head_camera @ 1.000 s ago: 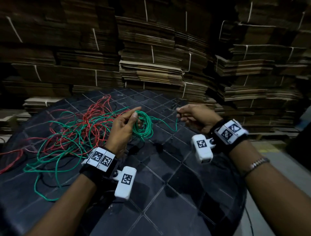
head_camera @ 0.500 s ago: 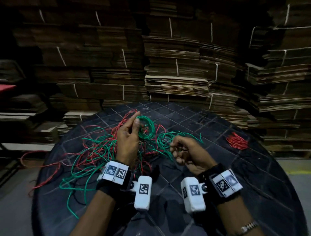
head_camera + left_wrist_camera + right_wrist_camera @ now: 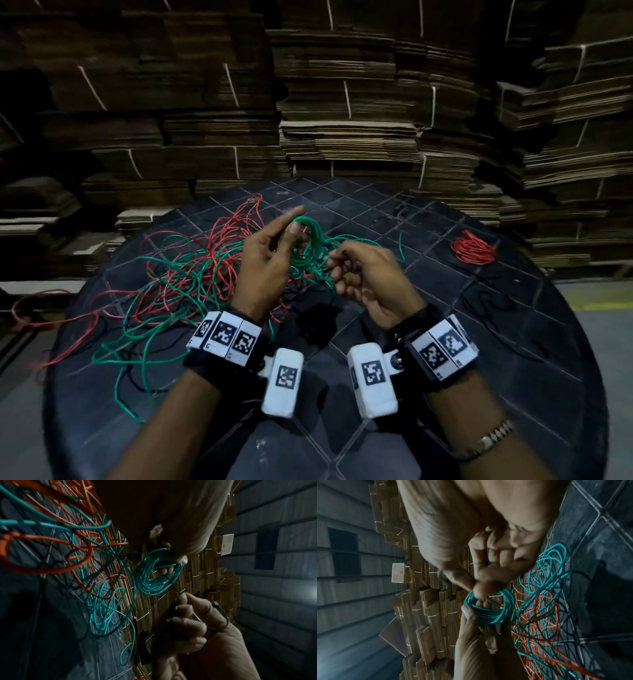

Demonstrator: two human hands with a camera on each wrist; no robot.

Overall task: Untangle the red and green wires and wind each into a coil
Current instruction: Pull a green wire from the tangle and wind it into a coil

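Against the head view a second ago, the right hand point(image 3: 368, 274) has been brought in from well apart to just beside the green coil point(image 3: 308, 240), and the straight green strand that ran between hand and coil is gone. The camera has been swung too, so a finished red coil point(image 3: 473, 247) is now seen far right of the green coil. Judged: winding has paused and a tie is being applied, so the green coil is close to being closed off.

The green coil is held off the table point(image 3: 445, 342), pinched by the left hand point(image 3: 265, 263) between thumb and curled fingers, index finger extended. In the left wrist view a thin dark strip, probably a cable tie point(image 3: 173, 586), is pinched by the curled right-hand fingers point(image 3: 185, 623) and is passed through the coil; its nature cannot be fixed.

The loose red and green tangle point(image 3: 191, 274) lies left of the green coil, with a red strand trailing off the table edge. Much wire is judged left to sort.

Counts: two hands, two coils (one green, one red), one tangle, one tie, one round tiled table. Stacked flat cardboard point(image 3: 342, 137) is seen behind the green coil.
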